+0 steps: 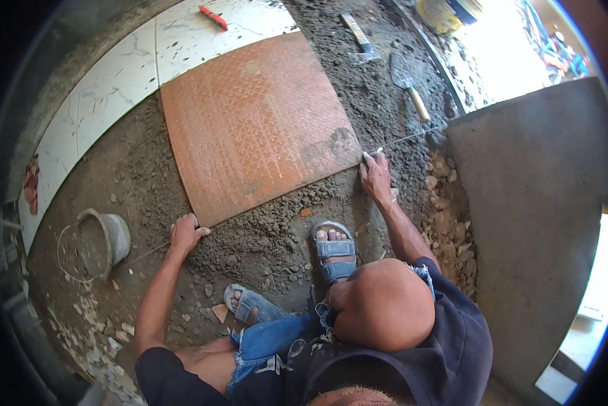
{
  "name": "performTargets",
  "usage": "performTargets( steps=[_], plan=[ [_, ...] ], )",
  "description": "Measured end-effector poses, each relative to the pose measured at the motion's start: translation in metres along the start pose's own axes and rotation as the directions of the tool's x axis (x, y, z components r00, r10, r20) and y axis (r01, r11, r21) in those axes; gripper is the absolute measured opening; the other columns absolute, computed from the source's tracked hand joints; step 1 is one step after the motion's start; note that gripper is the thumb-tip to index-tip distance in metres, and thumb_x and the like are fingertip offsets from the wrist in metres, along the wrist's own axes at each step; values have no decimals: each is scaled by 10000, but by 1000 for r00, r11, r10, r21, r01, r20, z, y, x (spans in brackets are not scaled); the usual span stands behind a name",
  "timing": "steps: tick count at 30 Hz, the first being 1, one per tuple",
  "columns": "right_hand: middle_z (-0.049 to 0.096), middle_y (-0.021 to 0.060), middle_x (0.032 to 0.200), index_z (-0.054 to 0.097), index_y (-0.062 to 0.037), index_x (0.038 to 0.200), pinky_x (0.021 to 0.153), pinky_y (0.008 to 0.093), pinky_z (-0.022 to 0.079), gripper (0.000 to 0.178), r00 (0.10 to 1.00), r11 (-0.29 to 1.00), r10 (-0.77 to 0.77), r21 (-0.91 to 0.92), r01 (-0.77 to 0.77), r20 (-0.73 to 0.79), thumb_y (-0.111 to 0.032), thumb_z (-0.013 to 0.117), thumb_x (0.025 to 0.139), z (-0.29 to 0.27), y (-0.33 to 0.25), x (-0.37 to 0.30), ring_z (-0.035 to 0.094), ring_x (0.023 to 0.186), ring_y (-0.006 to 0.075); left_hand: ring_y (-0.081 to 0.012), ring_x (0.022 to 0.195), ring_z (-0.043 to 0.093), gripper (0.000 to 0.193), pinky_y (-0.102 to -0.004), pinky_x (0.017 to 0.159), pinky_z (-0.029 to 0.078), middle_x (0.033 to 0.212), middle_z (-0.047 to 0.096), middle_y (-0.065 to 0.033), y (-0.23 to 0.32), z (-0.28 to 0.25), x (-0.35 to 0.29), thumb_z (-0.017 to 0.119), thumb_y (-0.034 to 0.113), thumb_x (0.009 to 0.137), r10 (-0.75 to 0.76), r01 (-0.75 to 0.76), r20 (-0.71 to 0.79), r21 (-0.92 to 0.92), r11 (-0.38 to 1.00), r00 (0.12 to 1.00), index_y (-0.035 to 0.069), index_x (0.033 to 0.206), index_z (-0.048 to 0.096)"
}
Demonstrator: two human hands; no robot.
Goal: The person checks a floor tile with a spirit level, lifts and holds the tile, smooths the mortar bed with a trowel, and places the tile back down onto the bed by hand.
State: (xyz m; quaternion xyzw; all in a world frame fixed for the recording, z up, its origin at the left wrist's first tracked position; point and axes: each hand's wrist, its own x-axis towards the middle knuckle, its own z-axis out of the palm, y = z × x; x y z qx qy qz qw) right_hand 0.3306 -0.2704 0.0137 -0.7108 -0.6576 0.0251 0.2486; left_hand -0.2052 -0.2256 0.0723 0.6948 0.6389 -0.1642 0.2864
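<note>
A large square floor tile [250, 115] lies in front of me on grey mortar, its orange-brown, grid-ribbed underside facing up. At its near left corner my left hand [186, 235] is closed on the edge, thumb pointing along it. My right hand [377, 176] grips the near right corner, fingers curled at the edge. A thin string [407, 138] stretches from beside my right hand toward the right; a line also shows to the left of my left hand. Wet grey patches mark the tile near the right corner.
White marbled tiles [118, 88] run along the far left, with a red tool [213, 17] on them. A trowel [410, 86] and a hammer-like tool [358, 34] lie on the mortar. A bucket [105, 242] stands left; a grey wall [534, 203] rises right.
</note>
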Motion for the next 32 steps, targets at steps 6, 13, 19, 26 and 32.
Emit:
performTargets(
  steps=[6, 13, 19, 26, 32],
  plan=[
    [582, 179, 919, 665, -25, 1106, 802, 434, 464, 303, 976, 987, 163, -29, -161, 145, -212, 636, 870, -5, 8, 6, 569, 893, 348, -357, 1034, 608, 423, -478, 876, 449, 1044, 657, -183, 5, 4, 3, 788, 323, 747, -66, 66, 15, -20, 998, 998, 13, 981, 620],
    [613, 192, 934, 690, -12, 1015, 800, 432, 458, 265, 972, 982, 168, 61, -180, 166, -189, 694, 817, -4, 12, 12, 582, 900, 362, -346, 1015, 619, 473, -449, 835, 470, 1039, 652, -199, -1, -2, 9, 786, 335, 753, -84, 106, 143, -150, 983, 986, -11, 1021, 608],
    [627, 188, 916, 689, -4, 988, 788, 419, 472, 220, 969, 974, 179, 110, -199, 168, -131, 693, 808, -2, 14, 14, 604, 878, 353, -341, 901, 643, 460, -438, 775, 481, 913, 663, -220, -31, 6, 25, 704, 407, 804, 31, 28, 190, -302, 953, 981, -38, 909, 650],
    [652, 179, 945, 690, 4, 1007, 813, 393, 484, 233, 943, 949, 270, 110, -295, 195, -124, 691, 812, -1, 11, 14, 629, 893, 329, -349, 890, 645, 490, -446, 766, 479, 894, 660, -236, -40, 15, 36, 636, 443, 833, 50, 0, 156, -304, 953, 987, -45, 873, 663],
    [653, 176, 1001, 690, -24, 1030, 833, 379, 481, 243, 945, 967, 228, 60, -248, 234, -98, 699, 798, -1, 14, 18, 625, 950, 315, -340, 941, 642, 466, -450, 817, 471, 964, 666, -242, -38, 11, 36, 646, 442, 821, 44, 27, 194, -348, 937, 980, -11, 923, 686]
  ],
)
